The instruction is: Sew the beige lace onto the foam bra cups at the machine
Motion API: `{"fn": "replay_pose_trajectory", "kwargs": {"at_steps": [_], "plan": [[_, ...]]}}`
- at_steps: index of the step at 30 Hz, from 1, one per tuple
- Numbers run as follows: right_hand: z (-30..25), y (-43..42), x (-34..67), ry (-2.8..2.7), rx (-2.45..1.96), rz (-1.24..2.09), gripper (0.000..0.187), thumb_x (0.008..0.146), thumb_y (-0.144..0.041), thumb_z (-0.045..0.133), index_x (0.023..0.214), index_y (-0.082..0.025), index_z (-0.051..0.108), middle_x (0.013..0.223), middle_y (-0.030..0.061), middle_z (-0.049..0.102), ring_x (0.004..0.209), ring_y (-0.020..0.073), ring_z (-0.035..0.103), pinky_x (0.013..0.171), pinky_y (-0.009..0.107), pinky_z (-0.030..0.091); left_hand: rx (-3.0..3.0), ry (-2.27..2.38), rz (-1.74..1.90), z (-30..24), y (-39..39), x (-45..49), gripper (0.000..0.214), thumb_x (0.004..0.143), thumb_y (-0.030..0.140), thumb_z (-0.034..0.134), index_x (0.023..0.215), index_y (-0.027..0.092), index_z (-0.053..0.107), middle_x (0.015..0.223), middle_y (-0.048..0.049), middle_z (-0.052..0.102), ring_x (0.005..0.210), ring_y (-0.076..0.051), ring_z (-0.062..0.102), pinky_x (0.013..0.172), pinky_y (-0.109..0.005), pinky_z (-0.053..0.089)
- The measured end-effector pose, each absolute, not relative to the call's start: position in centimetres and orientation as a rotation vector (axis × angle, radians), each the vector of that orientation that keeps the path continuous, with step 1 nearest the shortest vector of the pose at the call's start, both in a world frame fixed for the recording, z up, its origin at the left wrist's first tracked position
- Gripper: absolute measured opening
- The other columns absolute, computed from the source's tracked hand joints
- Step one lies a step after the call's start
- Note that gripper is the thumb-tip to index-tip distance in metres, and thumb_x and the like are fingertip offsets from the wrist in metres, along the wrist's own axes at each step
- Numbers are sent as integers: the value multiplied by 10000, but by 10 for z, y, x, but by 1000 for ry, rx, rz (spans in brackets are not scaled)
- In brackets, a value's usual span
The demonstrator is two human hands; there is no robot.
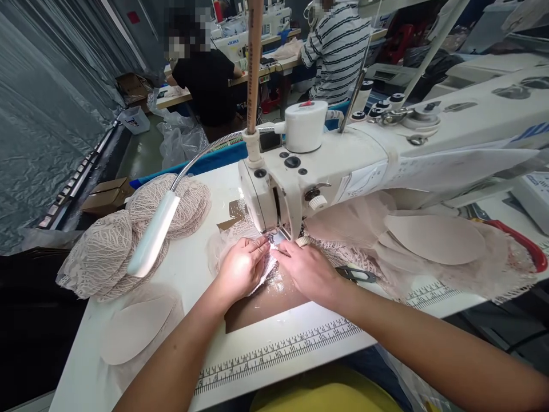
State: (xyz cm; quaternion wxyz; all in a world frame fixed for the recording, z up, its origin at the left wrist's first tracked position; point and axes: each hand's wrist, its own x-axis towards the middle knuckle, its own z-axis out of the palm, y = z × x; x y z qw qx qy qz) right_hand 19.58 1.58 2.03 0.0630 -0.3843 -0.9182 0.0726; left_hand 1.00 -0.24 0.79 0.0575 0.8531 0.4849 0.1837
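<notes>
My left hand and my right hand lie side by side on a small piece of pale lace fabric, just in front of the needle of a white sewing machine. The fingers of both hands are curled and press the lace down on the machine bed. A pair of thread snips lies on the table right beside my right hand.
A gooseneck lamp hangs over a stack of lace pieces at the left. Beige oval pads rest on lace at the right, another pad at the front left. A printed ruler runs along the table's edge. Two people work behind.
</notes>
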Motion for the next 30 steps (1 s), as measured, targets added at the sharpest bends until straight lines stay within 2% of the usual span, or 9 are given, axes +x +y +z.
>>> {"fn": "replay_pose_trajectory", "kwargs": {"at_steps": [5,14,21,30], "plan": [[16,17,200,-2778,-1109,224,436,775,5,429,1126,-161,629,919,77,616,775,190,500,629,297,352,2553,1568,487,6,0,8,333,913,189,405,1130,108,644,1123,-149,666,844,-222,570,777,-387,498],[4,17,206,-2667,-998,222,382,828,-13,415,1071,-176,662,886,50,586,747,162,460,676,282,347,2500,1779,468,0,-4,8,361,907,221,426,1234,178,573,1276,-113,585,1173,-296,475,958,-482,418],[1,17,207,-2600,-916,223,337,846,-24,426,1031,-163,671,885,50,592,778,163,472,733,279,364,2433,1923,446,2,-10,8,391,916,249,408,1284,186,525,1360,-120,508,1266,-345,403,1008,-559,348],[-1,17,210,-2554,-849,228,279,880,-65,438,950,-158,691,868,57,596,777,168,461,742,282,378,2416,1958,336,4,-11,9,407,935,307,373,1290,164,513,1404,-114,469,1291,-354,378,1020,-553,328]]}}
